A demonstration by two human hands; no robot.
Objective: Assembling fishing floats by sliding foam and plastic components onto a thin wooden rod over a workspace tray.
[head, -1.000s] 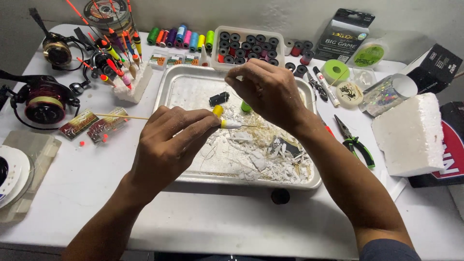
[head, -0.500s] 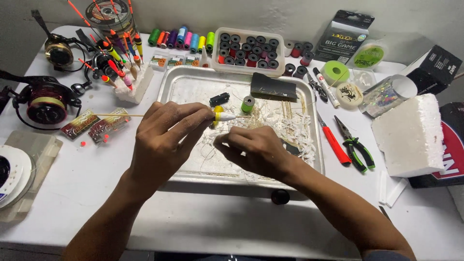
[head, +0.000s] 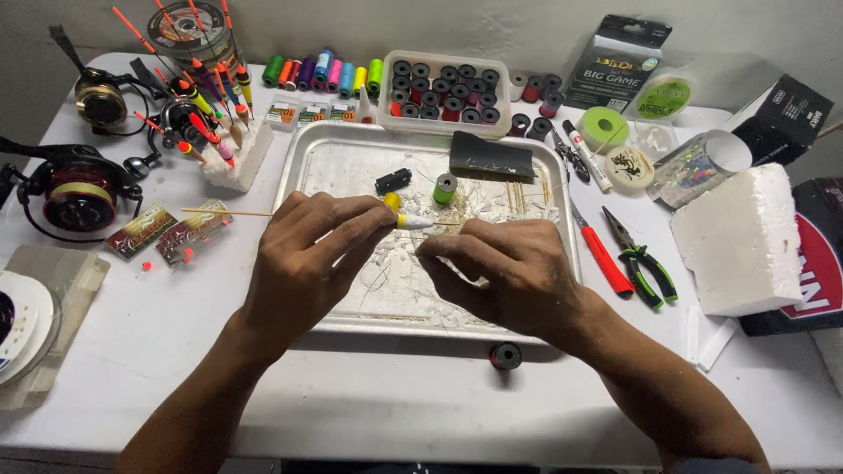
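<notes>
Float held over metal tray [head: 294, 175], both hands in frame.
A yellow-and-white float [head: 406, 220] on a thin stick is pinched by the left hand [head: 307, 259]; the right hand [head: 509, 272] is curled just beside its tip. A green spool [head: 445, 188] and red-handled knife [head: 604, 259] are seen nearby.

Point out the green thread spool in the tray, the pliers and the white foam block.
green thread spool [head: 445, 188], head view, on its side wall.
pliers [head: 641, 259], head view, near the pivot above the green handles.
white foam block [head: 742, 237], head view, on its top face.
</notes>
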